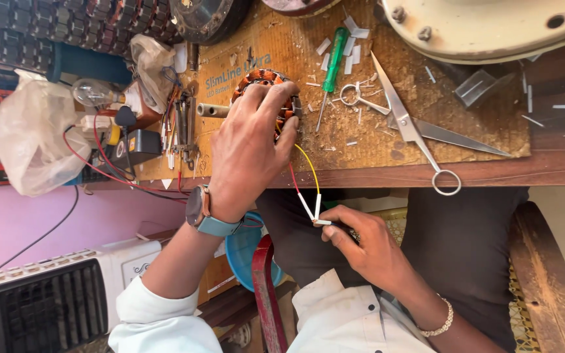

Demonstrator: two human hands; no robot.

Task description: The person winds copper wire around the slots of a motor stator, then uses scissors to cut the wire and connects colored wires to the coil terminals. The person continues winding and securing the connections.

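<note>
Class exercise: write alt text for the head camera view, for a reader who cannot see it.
A person's left hand presses a copper-wound motor stator onto a workbench while the right hand pinches the white-sleeved ends of its red and yellow wires. Scissors and a green screwdriver lie nearby.

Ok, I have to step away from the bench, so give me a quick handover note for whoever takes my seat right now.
Left hand: flat on the copper-wound stator, holding it down on the cardboard sheet.
Right hand: below the bench edge, pinching the white-sleeved tips of the red lead and yellow lead.
Nearby: green screwdriver, scissors, cut white sleeve bits around them.
Done: both lead tips sleeved.
Left: tips still loose, connected to nothing visible.
</note>
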